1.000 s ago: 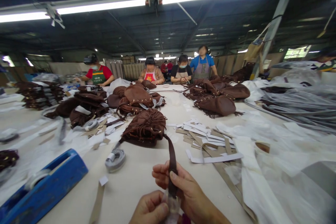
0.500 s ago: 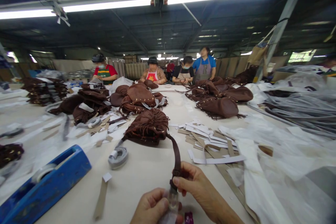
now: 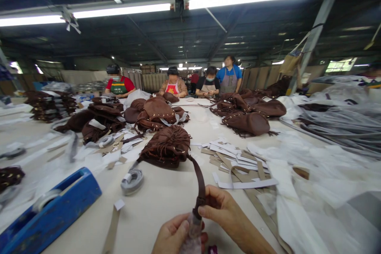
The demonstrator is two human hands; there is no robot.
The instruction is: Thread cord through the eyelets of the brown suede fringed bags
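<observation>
A brown fringed bag (image 3: pixel 166 145) lies on the table (image 3: pixel 149 214) in front of me, its strap (image 3: pixel 200 178) running down toward my hands. My right hand (image 3: pixel 218 206) pinches this strap near its lower end, between thumb and fingers, by a dark loop or keeper. Just below, my left hand (image 3: pixel 175 234) is closed around clear plastic wrapping (image 3: pixel 195 230) that covers the strap's end. What lies inside the wrapping is hard to make out. A small purple item (image 3: pixel 212 249) shows at the bottom edge, beside the wrapping.
A blue tape dispenser (image 3: pixel 59 214) stands at left, near a grey coiled strap (image 3: pixel 132 181) and a paper strip (image 3: pixel 112 230). Paper strips (image 3: pixel 235 158) lie at right beside white plastic sheeting (image 3: pixel 297 214). More brown bags (image 3: pixel 253 121) lie farther back; several co-workers (image 3: pixel 229 77) are across the table.
My left hand has shifted slightly right and up along the wrapped strap end. My right hand keeps its pinch on the strap. The view has shifted slightly.
</observation>
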